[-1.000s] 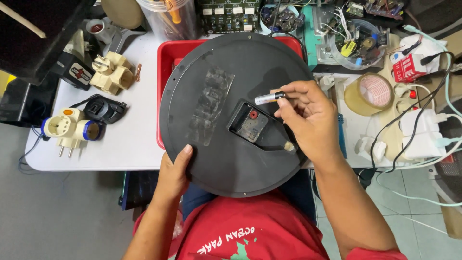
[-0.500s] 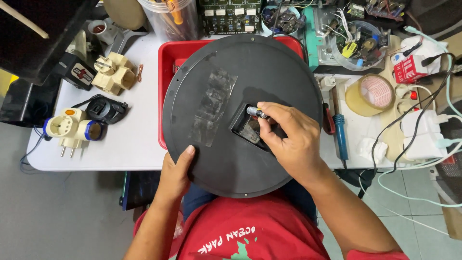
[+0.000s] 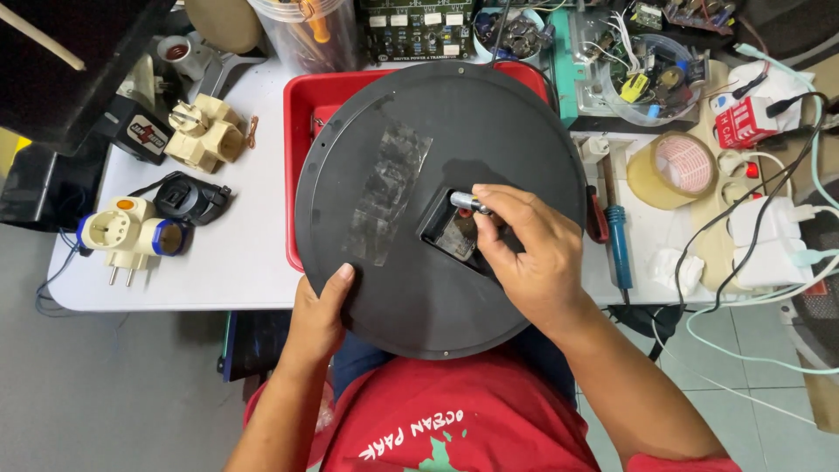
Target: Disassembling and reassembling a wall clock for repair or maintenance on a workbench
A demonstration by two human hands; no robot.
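Observation:
A large round black disc (image 3: 489, 131), the back of a wall clock, lies face down over a red tray (image 3: 301, 105), its lower edge above my lap. My left hand (image 3: 319, 315) grips the disc's lower left rim, thumb on top. My right hand (image 3: 529, 253) pinches a small silver battery (image 3: 468, 202) and presses it into the square black mechanism housing (image 3: 446, 232) near the disc's centre. A strip of clear tape (image 3: 384, 192) is stuck left of the housing.
Cream and white plug adapters (image 3: 201, 131) and a black adapter (image 3: 188, 199) lie on the white table at left. Right of the disc are a blue-handled tool (image 3: 619, 245), a roll of tape (image 3: 673, 170), white chargers with cables (image 3: 769, 232), and boxes of electronic parts at the back.
My right hand carried the battery from above the disc's right side down and left into the mechanism housing. My left hand stayed on the rim.

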